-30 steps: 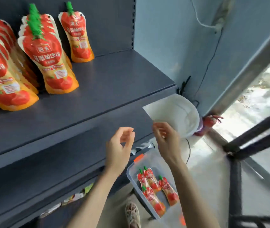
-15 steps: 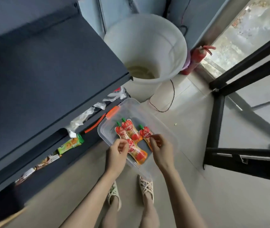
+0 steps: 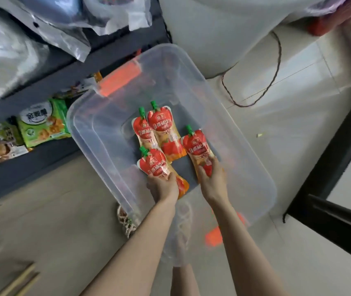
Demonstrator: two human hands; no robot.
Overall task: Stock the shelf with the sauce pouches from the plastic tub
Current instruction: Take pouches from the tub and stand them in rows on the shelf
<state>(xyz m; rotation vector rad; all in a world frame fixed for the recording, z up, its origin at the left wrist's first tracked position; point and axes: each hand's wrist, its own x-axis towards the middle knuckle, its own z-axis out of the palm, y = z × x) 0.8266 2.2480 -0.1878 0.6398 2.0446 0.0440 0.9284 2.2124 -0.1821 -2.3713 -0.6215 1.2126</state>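
Observation:
A clear plastic tub with orange latches stands on the floor below me. Several red-and-orange sauce pouches with green caps lie flat inside it. My left hand is closed over the lower half of the front pouch. My right hand grips the bottom of the right-hand pouch. Two more pouches lie side by side further back, untouched. The stocked upper shelf is out of view.
The dark shelf's bottom level runs along the left, holding green snack packets and crumpled clear bags. A large white bucket and a looped cord sit behind the tub. A black metal frame stands to the right.
My view dropped from the stocked shelf down to the tub. Both hands went from raised and empty down into the tub and closed on two pouches.

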